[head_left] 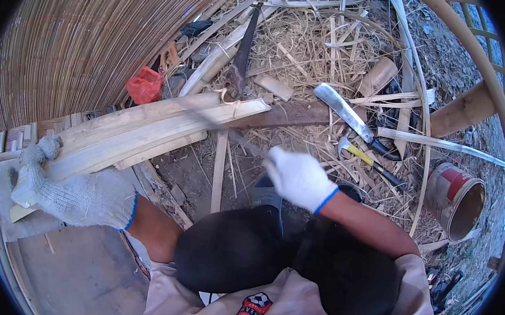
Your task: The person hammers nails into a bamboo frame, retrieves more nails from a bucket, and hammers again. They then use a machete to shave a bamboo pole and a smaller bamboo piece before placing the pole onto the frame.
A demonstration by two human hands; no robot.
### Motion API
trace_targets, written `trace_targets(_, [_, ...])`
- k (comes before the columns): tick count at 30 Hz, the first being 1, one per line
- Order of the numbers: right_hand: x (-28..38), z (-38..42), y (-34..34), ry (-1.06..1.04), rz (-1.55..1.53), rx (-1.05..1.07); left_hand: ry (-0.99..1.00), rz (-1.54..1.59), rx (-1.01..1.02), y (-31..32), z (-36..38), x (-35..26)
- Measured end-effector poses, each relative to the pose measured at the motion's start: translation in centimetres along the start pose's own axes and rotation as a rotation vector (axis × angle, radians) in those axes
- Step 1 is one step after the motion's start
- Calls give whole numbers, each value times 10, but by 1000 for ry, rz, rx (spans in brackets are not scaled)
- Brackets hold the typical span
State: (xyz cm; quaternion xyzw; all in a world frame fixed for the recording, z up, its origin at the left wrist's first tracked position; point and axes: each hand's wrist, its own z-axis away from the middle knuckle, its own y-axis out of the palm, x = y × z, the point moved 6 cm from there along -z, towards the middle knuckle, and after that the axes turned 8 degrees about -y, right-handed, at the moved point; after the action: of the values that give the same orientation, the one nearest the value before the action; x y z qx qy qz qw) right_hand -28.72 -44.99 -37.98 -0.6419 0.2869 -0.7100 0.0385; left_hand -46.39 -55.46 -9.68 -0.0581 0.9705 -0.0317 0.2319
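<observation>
My left hand (74, 195), in a grey-white knit glove with a blue cuff, is closed around the near end of a split bamboo piece (148, 137). The pale piece slants up to the right, its far end by a rusty metal bar (296, 115). In front of my knees, my right hand (301, 178), also gloved, is closed on the handle of a knife. Its blade (205, 119) is smeared by motion and crosses over the bamboo near the far end. The glove hides most of the handle.
A machete (343, 111) and a yellow-black claw hammer (364, 156) lie at right, with a tin can (454, 201) beyond. A red plastic bag (144, 85) sits by the bamboo-slat wall (85, 40). Shavings (290, 37) and strips cover the ground.
</observation>
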Motion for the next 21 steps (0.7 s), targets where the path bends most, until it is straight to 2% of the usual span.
trace_targets(1, [-36, -2, 10, 125, 96, 30, 20, -25, 26, -2, 0, 2])
trace_targets(3, [-62, -2, 18, 138, 207, 34, 38, -42, 20, -3, -3, 4])
trace_targets(5, [-33, 4, 11, 157, 143, 1, 12, -65, 28, -4, -4, 7])
trace_targets(7, [-2, 7, 1, -16, 52, 10, 41, -118, 54, 5, -3, 0])
trace_targets(9, [-48, 4, 18, 73, 77, -21, 7, -112, 28, -1, -1, -3])
trace_targets(10, [-91, 1, 29, 226, 139, 25, -32, -50, -17, -1, -1, -2])
trace_targets(11, [-99, 1, 25, 264, 187, 69, -65, 16, -66, 0, -1, -1])
trace_targets(14, [-44, 2, 7, 178, 142, 75, -75, -6, -41, -4, -4, 5])
trace_targets(17, [-69, 2, 26, 171, 169, 52, -125, 15, -67, -5, -6, 8])
trace_targets(18, [-112, 1, 33, 309, 157, 107, -127, 18, -59, -9, -7, 10])
trace_targets(19, [-112, -3, 23, 337, 311, 140, -127, 29, -53, -13, -7, 13])
trace_targets(21, [-85, -2, 12, 277, 270, 134, -156, 31, -57, -13, -7, 13])
